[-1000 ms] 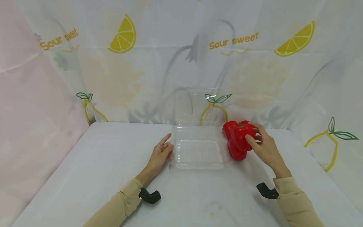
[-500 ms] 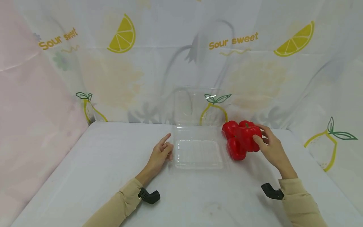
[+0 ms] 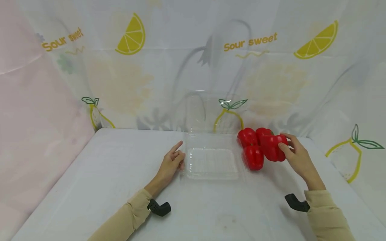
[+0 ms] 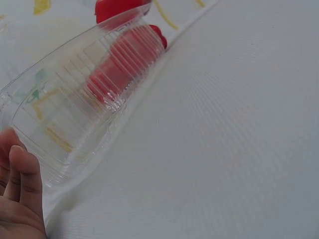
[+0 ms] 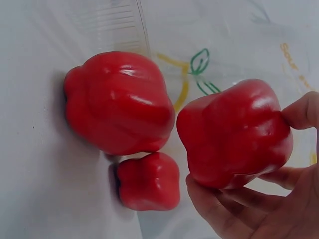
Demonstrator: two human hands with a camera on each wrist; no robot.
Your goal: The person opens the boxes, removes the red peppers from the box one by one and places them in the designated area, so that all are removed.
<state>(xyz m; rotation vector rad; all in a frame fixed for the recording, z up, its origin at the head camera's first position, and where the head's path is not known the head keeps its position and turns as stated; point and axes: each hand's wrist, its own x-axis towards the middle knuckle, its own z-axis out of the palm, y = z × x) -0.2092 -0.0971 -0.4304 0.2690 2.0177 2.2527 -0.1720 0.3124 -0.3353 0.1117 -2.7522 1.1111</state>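
My right hand (image 3: 298,159) grips a red bell pepper (image 3: 273,148) between thumb and fingers, raised off the table in the right wrist view. Beside it stand three more red bell peppers: one at the back left (image 3: 247,136), one in front (image 3: 254,158) and one behind the held one (image 3: 263,131), partly hidden. Left of them lies a clear plastic clamshell box (image 3: 211,174), its lid (image 3: 199,112) raised at the back. Along the box's left side rests my left hand (image 3: 171,164), index finger extended; in the left wrist view its fingertips touch the box wall, thumb hidden.
A white-covered table (image 3: 114,187) carries everything. Behind it hangs a printed curtain (image 3: 169,73) with lemon drawings, and a pink curtain (image 3: 39,117) borders the left. Both wrists wear black camera mounts, the left mount (image 3: 159,208) and the right mount (image 3: 297,203).
My right hand has moved right with the held pepper, which has tilted over. More of the peppers behind it shows. The left hand and the box have stayed in place.
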